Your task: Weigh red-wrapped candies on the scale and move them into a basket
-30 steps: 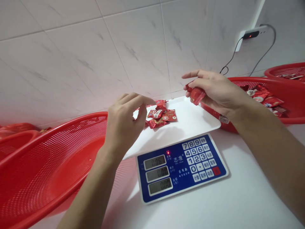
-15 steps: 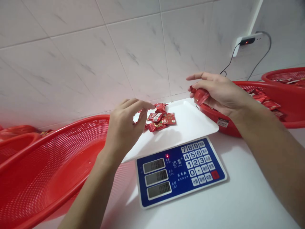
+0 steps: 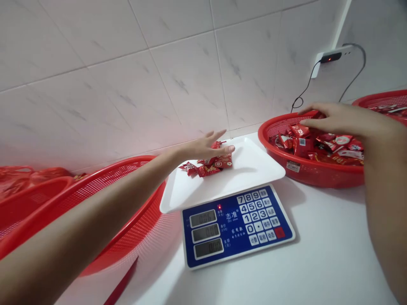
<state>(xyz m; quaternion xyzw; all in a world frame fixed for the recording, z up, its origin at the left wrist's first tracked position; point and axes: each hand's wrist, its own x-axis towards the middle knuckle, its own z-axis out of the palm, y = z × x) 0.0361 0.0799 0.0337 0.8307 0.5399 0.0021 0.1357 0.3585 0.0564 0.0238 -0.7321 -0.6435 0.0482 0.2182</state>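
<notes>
Few candies (image 3: 211, 167) lay on scale tray (image 3: 254, 169) under spread left hand (image 3: 206, 147); right hand (image 3: 333, 120) flat, fingers together, on heaped basket (image 3: 305, 171), frame right.

Blue scale panel (image 3: 238, 224): brand "志准" in white at its centre. The keypad (image 3: 258, 214) at its right reads 7 8 9, 4 5 6, 1 2 3, 0. Three displays (image 3: 205, 233) at its left: digits too dim to read. Print on the candy wrappers (image 3: 211, 166) behind it is illegible.

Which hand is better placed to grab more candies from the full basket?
Right, likely. The right hand lies on the candies in that basket; the left hand is apart from it, over the small pile on the scale tray.
</notes>
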